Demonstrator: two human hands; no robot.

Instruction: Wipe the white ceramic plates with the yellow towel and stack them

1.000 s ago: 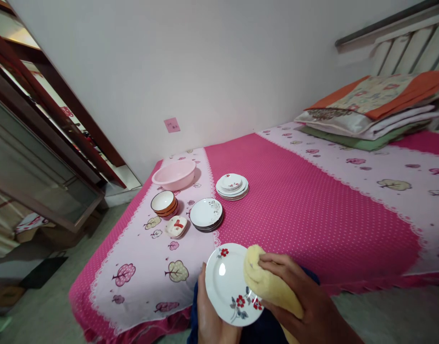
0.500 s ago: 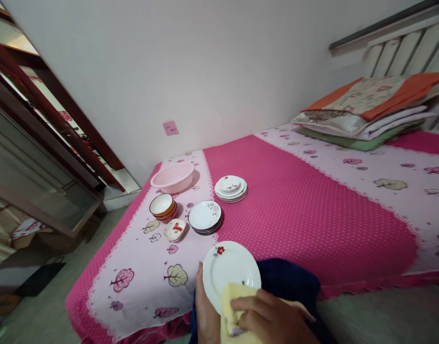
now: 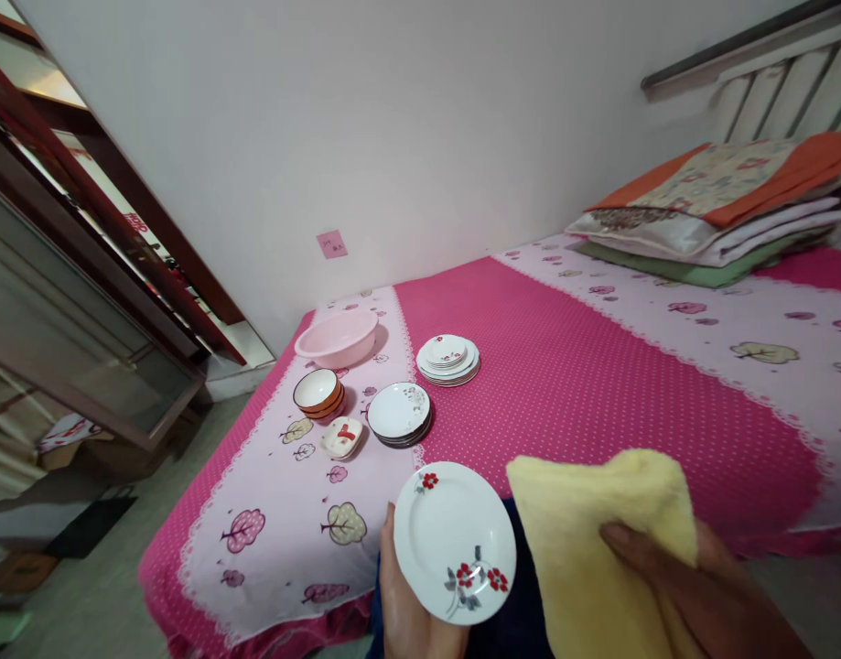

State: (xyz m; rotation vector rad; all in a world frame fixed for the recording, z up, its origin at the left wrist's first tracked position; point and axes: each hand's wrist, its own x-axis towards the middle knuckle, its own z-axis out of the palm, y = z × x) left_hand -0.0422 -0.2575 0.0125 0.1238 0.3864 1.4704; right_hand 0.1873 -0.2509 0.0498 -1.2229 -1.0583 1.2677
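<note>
Plate (image 3: 454, 540) sat bottom centre, left hand (image 3: 412, 595) gripping its rim, just left of the yellow cloth (image 3: 585, 531) the right hand (image 3: 701, 590) was pinching.

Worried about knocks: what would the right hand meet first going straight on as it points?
Likely the round white red-flowered ceramic plate in the left hand, met by the yellow fabric cloth in the right hand; depth is unclear.

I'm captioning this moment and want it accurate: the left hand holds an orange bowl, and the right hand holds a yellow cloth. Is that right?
Not quite. The head view shows the left hand holding a white plate with red flowers, not an orange bowl. The right hand does hold a yellow cloth.
</note>
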